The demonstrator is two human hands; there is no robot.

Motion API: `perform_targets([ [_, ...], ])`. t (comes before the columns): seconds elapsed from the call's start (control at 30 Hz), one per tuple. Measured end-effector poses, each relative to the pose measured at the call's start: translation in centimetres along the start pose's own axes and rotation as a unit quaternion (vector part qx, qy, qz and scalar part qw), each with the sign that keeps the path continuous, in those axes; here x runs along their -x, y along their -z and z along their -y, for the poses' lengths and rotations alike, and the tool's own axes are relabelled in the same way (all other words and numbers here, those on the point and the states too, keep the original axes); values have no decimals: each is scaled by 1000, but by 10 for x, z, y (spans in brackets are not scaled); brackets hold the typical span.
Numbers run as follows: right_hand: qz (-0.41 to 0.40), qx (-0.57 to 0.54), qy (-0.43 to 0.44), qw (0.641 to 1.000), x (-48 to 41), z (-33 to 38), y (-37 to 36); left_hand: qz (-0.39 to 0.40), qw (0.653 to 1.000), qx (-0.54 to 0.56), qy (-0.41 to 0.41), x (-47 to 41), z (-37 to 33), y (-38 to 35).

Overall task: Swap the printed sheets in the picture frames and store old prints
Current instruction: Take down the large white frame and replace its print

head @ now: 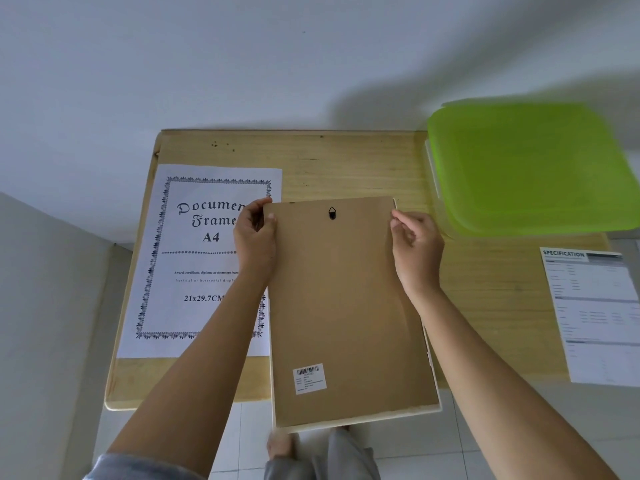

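With left hand [254, 233] gripping the far-left corner of the picture frame [346, 306], thumb on its brown backing; with right hand [417, 249] pinching the far-right corner. Lying face down between both hands, near end overhanging the tabletop [346, 161]. Just left, partly under the left forearm: Document Frame sheet [194, 258]. Far right: specification sheet [595, 317].

2 bare forearms end in the left hand [256, 237] and right hand [417, 251]. Below and left of the frame [346, 306], a grey-blue sleeve [138, 467] bunches at the left elbow. Below the frame: grey trousers [332, 459] and 1 bare foot [280, 445].
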State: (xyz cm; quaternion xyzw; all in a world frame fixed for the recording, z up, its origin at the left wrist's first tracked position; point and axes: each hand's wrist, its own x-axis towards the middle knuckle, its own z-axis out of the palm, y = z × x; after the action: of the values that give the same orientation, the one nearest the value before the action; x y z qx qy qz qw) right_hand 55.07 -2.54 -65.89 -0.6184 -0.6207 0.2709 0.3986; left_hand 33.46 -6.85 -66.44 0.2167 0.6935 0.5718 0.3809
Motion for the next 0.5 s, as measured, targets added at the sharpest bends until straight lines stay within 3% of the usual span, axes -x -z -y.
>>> perform_targets([
  [0.27,157,36,87,983,-22,28,-44,-4,1000,-12,-7,-1,1,-1],
  [0.5,151,27,70,986,-20,31,-58,11,999,-42,-23,-3,0,1],
])
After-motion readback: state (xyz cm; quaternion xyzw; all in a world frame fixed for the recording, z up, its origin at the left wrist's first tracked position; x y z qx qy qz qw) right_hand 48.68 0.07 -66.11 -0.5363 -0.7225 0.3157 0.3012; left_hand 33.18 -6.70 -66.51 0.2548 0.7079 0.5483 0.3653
